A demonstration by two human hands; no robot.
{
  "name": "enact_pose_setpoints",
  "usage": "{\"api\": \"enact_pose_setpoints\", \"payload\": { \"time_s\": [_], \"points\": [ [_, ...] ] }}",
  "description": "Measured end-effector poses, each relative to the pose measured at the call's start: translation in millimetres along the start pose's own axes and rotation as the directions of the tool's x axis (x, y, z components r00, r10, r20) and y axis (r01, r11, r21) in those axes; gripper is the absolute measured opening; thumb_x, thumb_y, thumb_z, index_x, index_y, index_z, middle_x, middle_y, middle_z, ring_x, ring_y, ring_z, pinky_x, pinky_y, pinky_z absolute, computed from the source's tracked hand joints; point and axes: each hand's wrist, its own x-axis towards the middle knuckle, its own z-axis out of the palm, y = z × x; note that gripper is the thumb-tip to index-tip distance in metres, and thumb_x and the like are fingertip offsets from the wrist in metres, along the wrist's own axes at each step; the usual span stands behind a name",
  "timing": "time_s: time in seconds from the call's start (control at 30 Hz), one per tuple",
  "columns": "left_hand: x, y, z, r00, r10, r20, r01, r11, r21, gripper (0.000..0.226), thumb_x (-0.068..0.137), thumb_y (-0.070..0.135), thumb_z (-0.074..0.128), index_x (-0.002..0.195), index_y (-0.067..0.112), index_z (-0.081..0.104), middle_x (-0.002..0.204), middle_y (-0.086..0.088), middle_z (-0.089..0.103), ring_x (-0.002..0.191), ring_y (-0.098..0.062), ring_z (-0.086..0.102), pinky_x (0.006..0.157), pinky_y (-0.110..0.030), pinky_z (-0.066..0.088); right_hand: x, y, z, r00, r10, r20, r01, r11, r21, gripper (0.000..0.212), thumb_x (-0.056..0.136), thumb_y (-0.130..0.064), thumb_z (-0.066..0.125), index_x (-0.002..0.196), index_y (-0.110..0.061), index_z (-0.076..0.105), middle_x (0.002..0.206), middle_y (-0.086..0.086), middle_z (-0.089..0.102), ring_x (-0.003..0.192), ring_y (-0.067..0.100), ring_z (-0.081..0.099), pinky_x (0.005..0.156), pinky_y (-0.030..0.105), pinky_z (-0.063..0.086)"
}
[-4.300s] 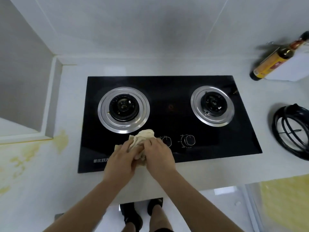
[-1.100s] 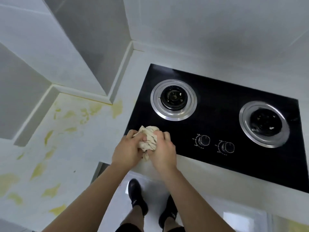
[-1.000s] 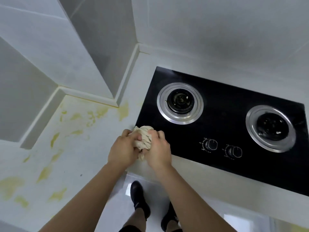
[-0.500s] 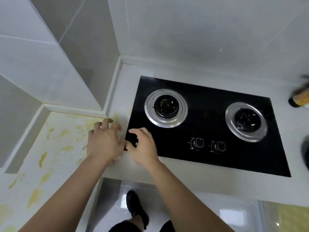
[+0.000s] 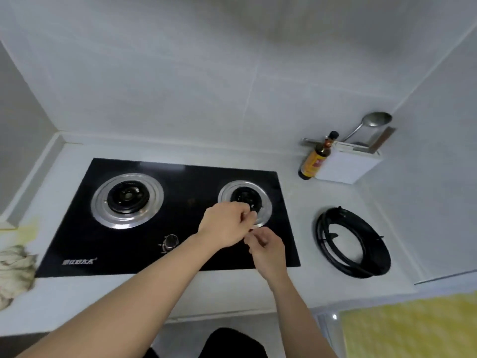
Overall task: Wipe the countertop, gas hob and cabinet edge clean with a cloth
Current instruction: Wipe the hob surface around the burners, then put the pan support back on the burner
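The crumpled beige cloth (image 5: 15,272) lies on the white countertop (image 5: 309,285) at the far left, with no hand on it. The black glass gas hob (image 5: 180,187) has a left burner (image 5: 127,200) and a right burner (image 5: 245,197). My left hand (image 5: 224,226) reaches across the hob and pinches the front edge of the right burner's silver ring (image 5: 265,210). My right hand (image 5: 265,246) sits just below it, fingers curled at the same edge. One knob (image 5: 170,241) shows; the other is hidden under my left wrist.
A black pan-support ring (image 5: 353,244) lies on the counter right of the hob. A brown sauce bottle (image 5: 315,161) and a white holder (image 5: 348,166) with a ladle (image 5: 371,122) stand at the back right. Yellow stains (image 5: 28,231) mark the counter at the left.
The cloth has been let go and lies at the far left. Both hands have moved right, from the hob's front left corner to the right burner. The view has swung right.
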Motion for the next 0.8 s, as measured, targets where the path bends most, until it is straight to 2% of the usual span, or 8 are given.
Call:
{"api": "enact_pose_setpoints", "payload": {
  "time_s": [0.13,0.27,0.37,0.47,0.53,0.6,0.73,0.8],
  "points": [
    [50.1,75.1,59.4,0.987,-0.066,0.146,0.084,0.989,-0.119,0.042,0.094,0.056,0.044,0.073,0.024,0.063,0.076,0.008,0.069,0.078,-0.017,0.067,0.077,-0.040,0.057,24.7,47.8,-106.8,0.957,0.277,-0.085,-0.247,0.933,0.262,0.012,0.099,-0.023,0.064,0.097,-0.015,0.073,0.086,0.005,0.077,0.070,0.017,0.063,0.059,0.026,0.049],
    [72.3,113.3,119.2,0.939,-0.160,0.303,0.211,0.967,-0.141,0.041,0.087,0.055,0.041,0.080,0.026,0.069,0.090,0.003,0.075,0.092,-0.023,0.070,0.087,-0.039,0.057,38.5,88.2,-161.4,0.777,0.626,0.069,-0.541,0.608,0.580,0.035,0.104,-0.038,0.056,0.102,-0.008,0.074,0.092,0.007,0.077,0.077,0.024,0.062,0.066,0.032,0.046],
    [83.2,133.7,166.4,0.884,-0.238,0.404,0.307,0.945,-0.115,0.050,0.082,0.061,0.036,0.085,0.026,0.072,0.097,-0.001,0.075,0.094,-0.026,0.071,0.088,-0.038,0.057,48.4,120.9,-181.9,0.682,0.708,0.182,-0.623,0.433,0.652,0.054,0.103,-0.057,0.049,0.108,-0.011,0.076,0.105,0.006,0.078,0.094,0.026,0.066,0.072,0.034,0.049],
    [100.6,144.1,204.7,0.841,-0.267,0.470,0.379,0.912,-0.159,0.054,0.084,0.068,0.036,0.086,0.027,0.070,0.095,-0.001,0.075,0.088,-0.025,0.072,0.088,-0.042,0.059,54.1,140.6,-192.8,0.639,0.741,0.207,-0.592,0.302,0.747,0.058,0.100,-0.063,0.050,0.109,-0.012,0.075,0.106,0.008,0.077,0.088,0.026,0.065,0.068,0.033,0.048],
    [109.4,149.4,212.0,0.829,-0.286,0.480,0.413,0.892,-0.184,0.050,0.095,0.063,0.040,0.094,0.023,0.071,0.094,-0.001,0.075,0.082,-0.023,0.074,0.085,-0.040,0.060,56.6,143.1,-195.9,0.638,0.747,0.185,-0.559,0.284,0.779,0.054,0.100,-0.061,0.053,0.108,-0.011,0.073,0.105,0.008,0.078,0.084,0.025,0.065,0.068,0.033,0.047],
    [120.0,155.8,218.0,0.821,-0.321,0.472,0.461,0.860,-0.218,0.046,0.103,0.054,0.042,0.100,0.018,0.071,0.096,-0.001,0.076,0.077,-0.021,0.074,0.072,-0.030,0.057,62.2,147.1,-199.0,0.647,0.743,0.168,-0.545,0.297,0.784,0.051,0.101,-0.057,0.055,0.108,-0.010,0.073,0.101,0.007,0.079,0.082,0.025,0.064,0.068,0.034,0.047],
    [134.6,158.8,229.5,0.786,-0.363,0.500,0.552,0.777,-0.304,0.039,0.105,0.048,0.045,0.111,0.019,0.070,0.099,-0.001,0.076,0.068,-0.018,0.069,0.061,-0.025,0.047,69.2,160.6,-196.6,0.667,0.743,0.049,-0.475,0.374,0.796,0.029,0.103,-0.034,0.061,0.113,-0.008,0.067,0.093,0.011,0.079,0.074,0.024,0.061,0.065,0.036,0.046],
    [139.0,161.4,233.0,0.776,-0.368,0.513,0.572,0.753,-0.325,0.033,0.105,0.038,0.050,0.112,0.014,0.071,0.102,-0.004,0.075,0.067,-0.016,0.068,0.053,-0.021,0.043,67.4,166.9,-197.3,0.690,0.723,-0.020,-0.405,0.409,0.818,0.024,0.103,-0.024,0.062,0.114,-0.003,0.066,0.084,0.012,0.078,0.073,0.025,0.063,0.063,0.036,0.046]
  ]
}}
